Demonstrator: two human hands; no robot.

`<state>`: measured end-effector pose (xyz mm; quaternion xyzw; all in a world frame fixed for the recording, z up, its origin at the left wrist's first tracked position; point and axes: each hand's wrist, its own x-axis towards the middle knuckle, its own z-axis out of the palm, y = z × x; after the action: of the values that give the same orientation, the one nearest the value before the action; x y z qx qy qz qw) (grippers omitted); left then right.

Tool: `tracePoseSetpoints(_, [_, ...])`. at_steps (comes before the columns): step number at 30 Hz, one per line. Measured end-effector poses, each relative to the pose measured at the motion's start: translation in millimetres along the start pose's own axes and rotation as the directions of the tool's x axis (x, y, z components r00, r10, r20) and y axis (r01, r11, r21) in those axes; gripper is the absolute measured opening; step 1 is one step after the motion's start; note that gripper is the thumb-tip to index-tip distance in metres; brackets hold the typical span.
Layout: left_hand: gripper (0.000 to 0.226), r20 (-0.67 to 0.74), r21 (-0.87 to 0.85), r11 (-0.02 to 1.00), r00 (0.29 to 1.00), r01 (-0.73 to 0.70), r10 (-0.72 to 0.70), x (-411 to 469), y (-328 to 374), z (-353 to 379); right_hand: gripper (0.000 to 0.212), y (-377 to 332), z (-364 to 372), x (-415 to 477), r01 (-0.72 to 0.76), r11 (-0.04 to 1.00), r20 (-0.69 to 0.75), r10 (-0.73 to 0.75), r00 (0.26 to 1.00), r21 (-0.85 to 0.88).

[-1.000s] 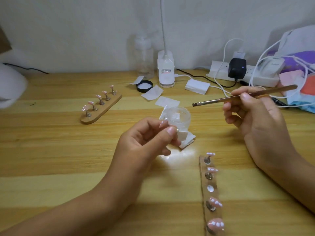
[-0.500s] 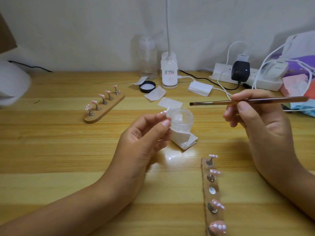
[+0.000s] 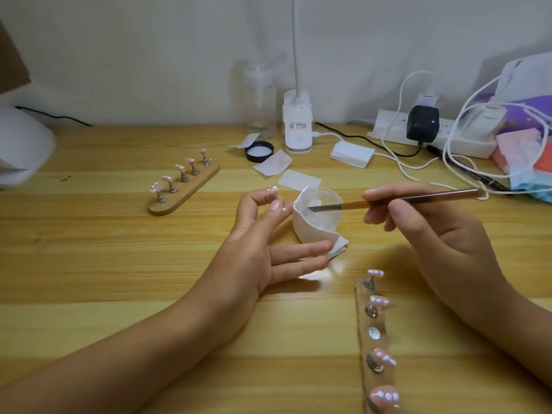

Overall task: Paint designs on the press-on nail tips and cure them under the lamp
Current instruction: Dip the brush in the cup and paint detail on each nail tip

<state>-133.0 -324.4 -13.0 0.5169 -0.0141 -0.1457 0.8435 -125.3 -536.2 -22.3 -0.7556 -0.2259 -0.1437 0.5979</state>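
Head view: over the wooden worktop, the right hand has lowered the brush it grips from mid-air into the tissue-wrapped clear jar, probably loading gel. The left hand now rests its outstretched fingers against the jar's tissue, with thumb and forefinger pinched together; whether they hold anything is unclear. Pink, white-dotted nail tips stand on the near-right holder, which has one post bare.

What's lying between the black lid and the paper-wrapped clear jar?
Two flat white paper squares lie on the table, one nearer the black lid, the other nearer the clear jar. The head view shows both.
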Motion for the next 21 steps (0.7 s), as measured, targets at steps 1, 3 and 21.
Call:
tracePoseSetpoints(1, [0.018,0.013,0.006,1.0,1.0,0.004,-0.004,0.1,0.2,-0.1,0.02,0.4,0.4,-0.1,-0.003,1.0,0.016,0.004,1.0,-0.009])
tracePoseSetpoints(3, [0.021,0.041,0.016,1.0,0.999,0.002,-0.003,0.5,0.4,-0.1,0.019,0.4,1.0,-0.3,0.0,1.0,0.032,0.001,0.999,-0.014])
tracePoseSetpoints(21, [0.024,0.21,0.055,0.998,0.977,-0.042,0.029,-0.4,-7.1,1.7,0.014,-5.7,0.6,-4.5,0.254,0.937,0.051,-0.248,0.967,-0.239])
